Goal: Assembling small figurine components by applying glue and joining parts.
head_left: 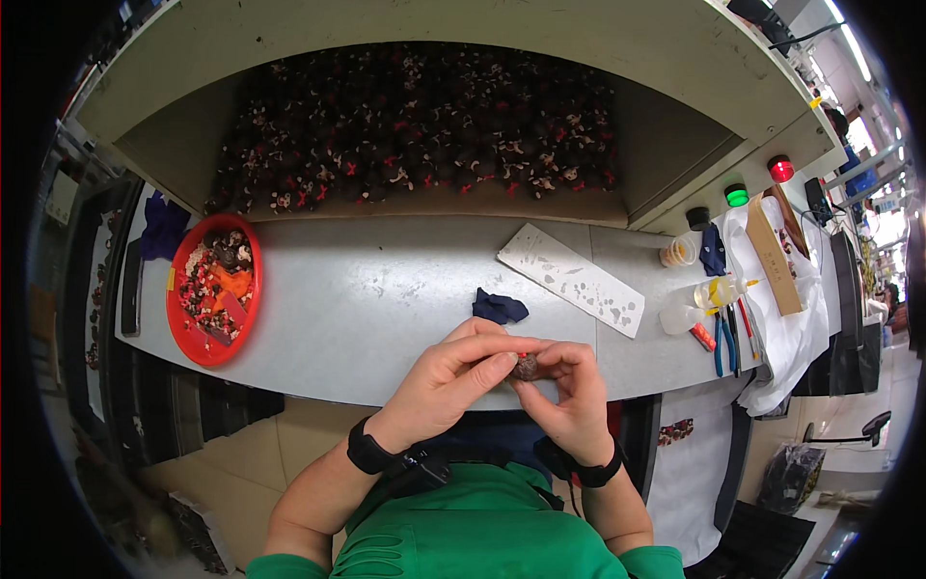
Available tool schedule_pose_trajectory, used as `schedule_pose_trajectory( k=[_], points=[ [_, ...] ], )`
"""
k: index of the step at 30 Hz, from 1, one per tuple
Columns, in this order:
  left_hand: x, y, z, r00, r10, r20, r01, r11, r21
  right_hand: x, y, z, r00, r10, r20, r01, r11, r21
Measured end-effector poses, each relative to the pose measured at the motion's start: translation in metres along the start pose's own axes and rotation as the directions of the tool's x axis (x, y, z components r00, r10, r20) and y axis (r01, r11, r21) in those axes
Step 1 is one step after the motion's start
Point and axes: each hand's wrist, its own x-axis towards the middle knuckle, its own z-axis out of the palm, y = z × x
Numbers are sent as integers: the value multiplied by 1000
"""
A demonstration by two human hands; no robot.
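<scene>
Between the fingertips of both hands is a small dark brown figure (526,368) with a bit of red at its top. My left hand (451,374) pinches it from the left, thumb and forefinger pressed at its upper side. My right hand (571,394) grips the other side with fingers curled and thumb beneath. Part of the figure is hidden by the fingers. A dark blue cloth (500,306) lies crumpled on the table just beyond the hands. Past it, to the right, rests a white slab (571,280) with grey marks.
A red oval basin (177,318) of small coloured pieces stands at left. Many dark figures (415,135) fill the open cabinet (666,164) behind. At right are squeeze bottles (719,291), blue-handled pliers (718,345), a cup (678,253) and a long cardboard box (772,256).
</scene>
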Motion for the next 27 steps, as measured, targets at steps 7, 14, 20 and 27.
schedule_pose_trajectory(
  k=[7, 14, 20, 27],
  points=[
    [-2, 0, 3, 1000, 16, -19, -17, 999, -31, 1, -3, 2, 1000, 27, -15, -26, 999, 21],
    [-1, 1, 4, 999, 17, -39, -16, 999, 35, 1, 2, 6, 995, -29, -100, 27, 999, -27],
    [0, -3, 6, 996, -19, -90, 26, 997, 75, 3, 0, 9, 989, -118, -91, 97, 974, -203],
    [-1, -10, 12, 994, 45, -102, -35, 995, 96, 1, 1, 7, 988, -141, -71, 120, 964, -239]
  ],
)
